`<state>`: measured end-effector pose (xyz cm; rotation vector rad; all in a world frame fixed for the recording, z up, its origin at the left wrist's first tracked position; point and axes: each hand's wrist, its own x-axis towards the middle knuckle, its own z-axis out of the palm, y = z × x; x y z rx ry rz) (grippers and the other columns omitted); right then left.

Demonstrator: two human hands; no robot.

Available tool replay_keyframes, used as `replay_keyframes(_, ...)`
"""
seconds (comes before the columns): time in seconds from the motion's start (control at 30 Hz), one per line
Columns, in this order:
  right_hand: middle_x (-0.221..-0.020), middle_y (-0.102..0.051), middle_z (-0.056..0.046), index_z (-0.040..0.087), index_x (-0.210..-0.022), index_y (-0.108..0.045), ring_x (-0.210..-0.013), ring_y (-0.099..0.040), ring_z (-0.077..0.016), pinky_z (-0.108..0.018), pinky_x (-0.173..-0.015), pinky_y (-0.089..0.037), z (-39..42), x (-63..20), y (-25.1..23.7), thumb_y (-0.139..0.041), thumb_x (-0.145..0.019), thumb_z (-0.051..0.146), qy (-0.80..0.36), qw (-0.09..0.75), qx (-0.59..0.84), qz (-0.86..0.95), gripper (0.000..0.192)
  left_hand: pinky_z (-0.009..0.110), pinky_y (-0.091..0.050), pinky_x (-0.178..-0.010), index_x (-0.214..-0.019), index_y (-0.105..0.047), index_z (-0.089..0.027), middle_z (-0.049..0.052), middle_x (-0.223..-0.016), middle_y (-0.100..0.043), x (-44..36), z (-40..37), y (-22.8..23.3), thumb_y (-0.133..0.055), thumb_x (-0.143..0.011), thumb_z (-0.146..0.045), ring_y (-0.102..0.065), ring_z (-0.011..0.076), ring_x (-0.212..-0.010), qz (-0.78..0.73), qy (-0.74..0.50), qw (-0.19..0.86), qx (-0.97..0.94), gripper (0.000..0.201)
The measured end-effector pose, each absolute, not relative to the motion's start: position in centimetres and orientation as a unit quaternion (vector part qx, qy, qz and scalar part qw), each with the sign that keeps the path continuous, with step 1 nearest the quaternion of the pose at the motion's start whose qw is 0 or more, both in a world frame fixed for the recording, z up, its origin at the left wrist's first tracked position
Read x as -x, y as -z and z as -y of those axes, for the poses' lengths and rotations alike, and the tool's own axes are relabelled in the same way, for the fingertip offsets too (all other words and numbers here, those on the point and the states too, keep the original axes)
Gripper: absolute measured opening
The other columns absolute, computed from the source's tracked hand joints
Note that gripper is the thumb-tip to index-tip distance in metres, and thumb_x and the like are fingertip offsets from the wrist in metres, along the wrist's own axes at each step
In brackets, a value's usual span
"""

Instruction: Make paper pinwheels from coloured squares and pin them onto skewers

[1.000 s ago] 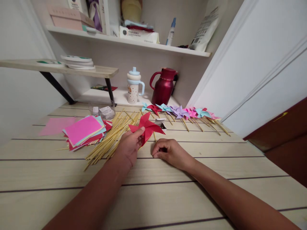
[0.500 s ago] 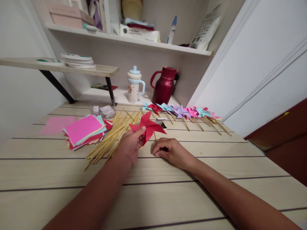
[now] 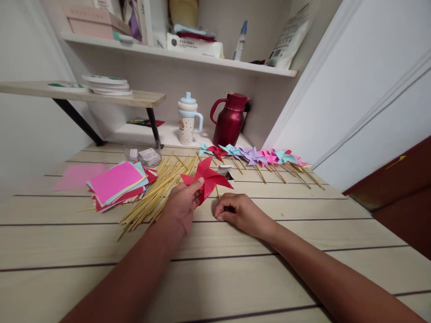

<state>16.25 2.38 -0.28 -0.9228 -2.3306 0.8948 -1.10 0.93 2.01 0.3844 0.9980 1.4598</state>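
My left hand (image 3: 183,199) is closed in a pinch on a red paper pinwheel (image 3: 210,181), its thumb over the middle of the folded blades. The pinwheel is held up above the table, facing me. To its right, my right hand (image 3: 240,213) rests on the tabletop with thumb and fingertips drawn together; what they pinch, if anything, is hidden. A short length of thin wooden stick (image 3: 217,192) shows between the pinwheel and the right hand. Behind the pinwheel stands a small open box (image 3: 225,168) with dark contents, partly covered by a red blade.
Left of my hands lie a heap of wooden sticks (image 3: 155,190) and a stack of coloured paper (image 3: 116,181). Several pinwheels on sticks (image 3: 252,156) line the back right. A cup (image 3: 186,125) and a red jug (image 3: 230,121) stand behind, below a shelf (image 3: 215,63).
Both hands and the red pinwheel keep nearly the same place. The whole view has shifted very slightly.
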Motion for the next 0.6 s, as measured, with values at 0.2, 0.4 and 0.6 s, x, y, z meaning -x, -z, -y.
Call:
replay_keyframes(0.2, -0.079, -0.068, -0.001, 0.02, -0.078, -0.07, -0.074, -0.062, -0.0144, -0.024, -0.07, -0.046, -2.1, -16.5, -1.0, -0.061, -0.083, 0.006, -0.316, 0.259, 0.334, 0.849, 0.017, 0.02, -0.045, -0.053, -0.059, -0.059, -0.015, -0.003, -0.052, -0.062, 1.0, -0.5, -2.2, -0.079, -0.064, -0.018, -0.054, 0.0078, -0.048, -0.441, -0.654, 0.583, -0.195, 0.021)
replay_keyframes(0.4, -0.081, -0.066, -0.001, 0.021, -0.075, -0.068, -0.075, -0.059, -0.0156, -0.025, -0.067, -0.042, -1.7, -17.8, -3.3, -0.065, -0.085, 0.019, -0.335, 0.358, 0.37, 0.789, 0.011, 0.02, -0.037, -0.049, -0.058, -0.059, -0.015, -0.005, -0.048, -0.057, 0.2, 0.0, -1.6, -0.079, -0.064, -0.034, -0.045, 0.0073, -0.045, -0.483, -0.653, 0.523, -0.257, 0.028)
replay_keyframes(0.6, -0.079, -0.063, 0.001, 0.022, -0.077, -0.067, -0.077, -0.056, -0.0158, -0.027, -0.072, -0.04, -1.7, -18.7, -4.1, -0.068, -0.084, 0.028, -0.383, 0.455, 0.401, 0.696, 0.01, 0.027, -0.044, -0.058, -0.076, -0.071, -0.014, 0.002, -0.065, -0.072, -0.4, 0.2, -1.7, -0.075, -0.066, -0.043, -0.06, 0.0154, -0.057, -0.569, -0.613, 0.464, -0.292, 0.031)
